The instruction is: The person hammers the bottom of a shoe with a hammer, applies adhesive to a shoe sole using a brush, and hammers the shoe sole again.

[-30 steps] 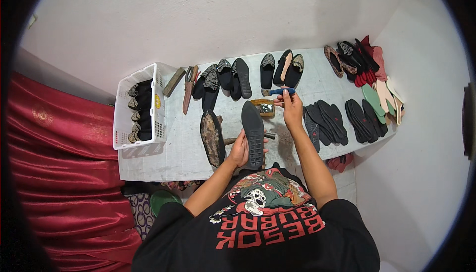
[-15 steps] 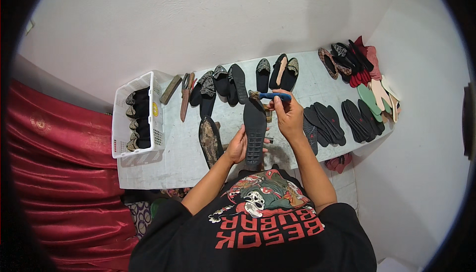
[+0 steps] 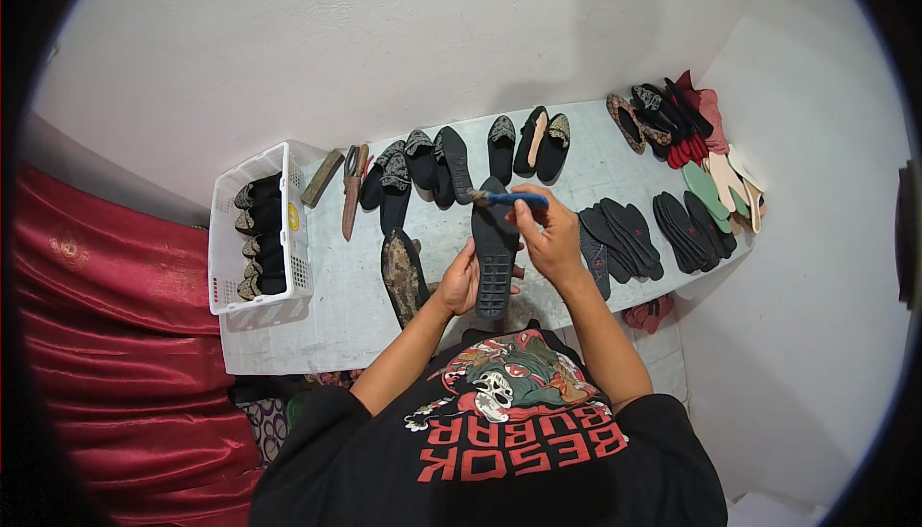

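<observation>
A black shoe sole [image 3: 496, 282] with a ridged grid at its heel end is in my left hand [image 3: 459, 284], the fingers wrapped round its edges. My right hand [image 3: 549, 239] grips a brush [image 3: 519, 200] by its blue handle. The brush's brownish bristle end lies across the upper part of the sole; whether it touches cannot be made out. Left of my hands, a sole-shaped piece with a stained, crusted surface [image 3: 403, 268] lies on the table.
A white basket [image 3: 300, 282] of black shoes stands at the left, beside a block [image 3: 322, 179] and scissors [image 3: 353, 191]. Finished-looking flat shoes [image 3: 500, 148] line the back. Black soles [image 3: 629, 239] and coloured insoles [image 3: 706, 191] lie right. A red curtain [image 3: 115, 335] hangs at the left.
The brush in my right hand has moved left and slightly down over the sole. My left hand keeps its hold on the sole. The whole view has shifted a little.
</observation>
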A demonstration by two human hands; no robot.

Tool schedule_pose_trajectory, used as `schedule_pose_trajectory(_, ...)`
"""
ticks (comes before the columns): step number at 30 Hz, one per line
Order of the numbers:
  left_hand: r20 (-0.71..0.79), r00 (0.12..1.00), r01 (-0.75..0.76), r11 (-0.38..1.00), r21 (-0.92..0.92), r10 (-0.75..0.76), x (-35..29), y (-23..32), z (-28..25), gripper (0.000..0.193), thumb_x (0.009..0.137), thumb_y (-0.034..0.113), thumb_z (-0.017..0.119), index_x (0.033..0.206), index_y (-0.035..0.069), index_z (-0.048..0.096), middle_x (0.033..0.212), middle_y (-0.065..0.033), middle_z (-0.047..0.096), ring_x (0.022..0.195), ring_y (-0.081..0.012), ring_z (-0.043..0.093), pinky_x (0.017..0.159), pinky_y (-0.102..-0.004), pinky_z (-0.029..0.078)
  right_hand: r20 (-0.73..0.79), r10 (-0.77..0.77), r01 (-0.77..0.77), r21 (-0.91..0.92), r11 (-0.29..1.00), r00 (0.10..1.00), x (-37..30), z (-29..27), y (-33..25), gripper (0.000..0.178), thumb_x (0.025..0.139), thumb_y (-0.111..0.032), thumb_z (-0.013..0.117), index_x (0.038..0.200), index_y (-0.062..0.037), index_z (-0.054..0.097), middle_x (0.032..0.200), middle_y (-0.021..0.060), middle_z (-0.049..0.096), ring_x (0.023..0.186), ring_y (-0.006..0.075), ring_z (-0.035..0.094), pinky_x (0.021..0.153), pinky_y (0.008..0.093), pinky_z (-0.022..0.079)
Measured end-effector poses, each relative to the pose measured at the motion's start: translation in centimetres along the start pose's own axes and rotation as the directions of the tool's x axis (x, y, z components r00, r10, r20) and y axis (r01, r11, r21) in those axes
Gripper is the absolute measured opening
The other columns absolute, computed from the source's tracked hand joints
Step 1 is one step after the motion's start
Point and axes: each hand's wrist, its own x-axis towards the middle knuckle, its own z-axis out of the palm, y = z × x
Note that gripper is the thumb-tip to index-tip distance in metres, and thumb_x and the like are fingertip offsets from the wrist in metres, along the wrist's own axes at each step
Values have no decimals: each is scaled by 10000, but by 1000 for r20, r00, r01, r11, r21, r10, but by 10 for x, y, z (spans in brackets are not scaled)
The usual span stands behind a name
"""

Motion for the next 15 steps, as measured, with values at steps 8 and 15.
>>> schedule_pose_trajectory(8,-21,999,-30,999,12,30,-4,-3,12,732,1101,568,195,1571,27,341,1507,-224,487,1206,-386,634,957,-587,574,-25,-84,82,-67,994,996,10,-12,4,219,995,-126,644,1165,9,674,971,142,717,819,202,722,710,324,556)
schedule_pose_trajectory(15,-41,999,-30,998,48,32,-13,-2,7,706,1099,570,213,1507,33,423,1356,-206,618,1203,-387,635,940,-580,581,241,-77,79,4,997,967,-12,-17,-10,237,987,-157,651,1146,17,668,1025,176,712,813,243,719,722,349,553)
